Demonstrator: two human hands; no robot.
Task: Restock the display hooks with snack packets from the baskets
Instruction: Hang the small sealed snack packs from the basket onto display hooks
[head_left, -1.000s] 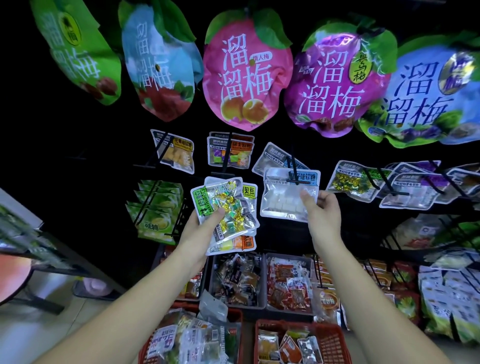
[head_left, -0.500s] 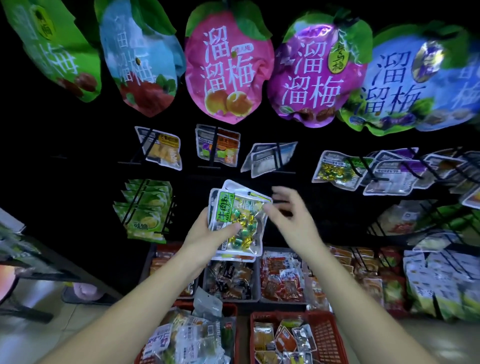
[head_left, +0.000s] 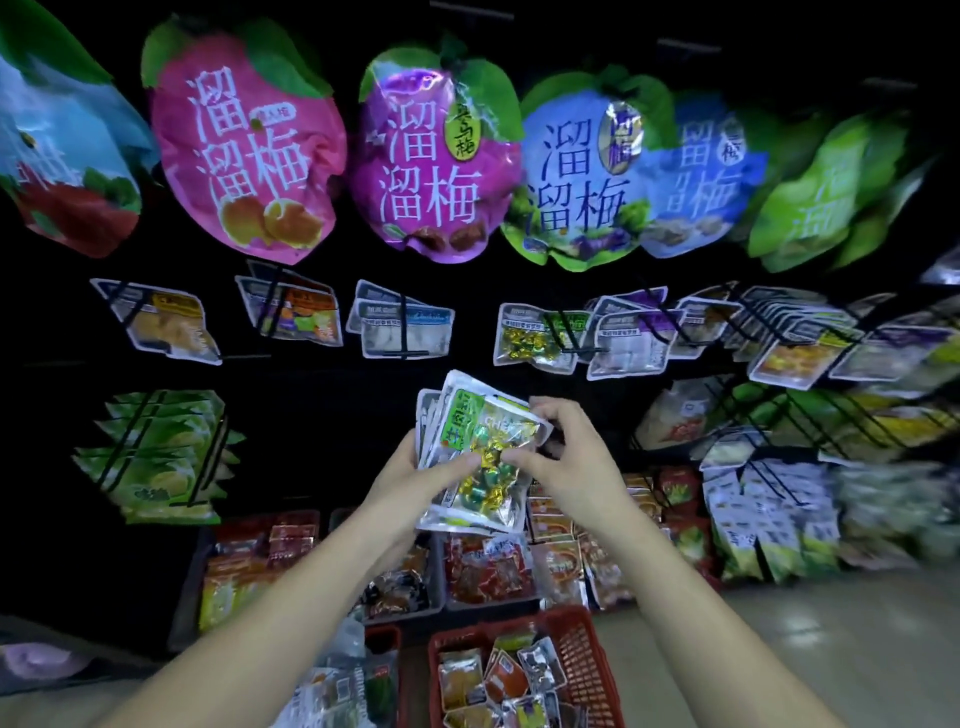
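A black display wall (head_left: 322, 415) was seen behind everything, and it was lit only weakly. Large fruit-shaped bags (head_left: 249, 150) were hung in a row along its top. Grey bins (head_left: 488, 605) were placed at its foot. A pale, shiny floor (head_left: 779, 654) was seen at the lower right.

Shop snack aisle, packets on display hooks (head_left: 400, 332), stocked bins (head_left: 441, 582), red basket (head_left: 587, 660)
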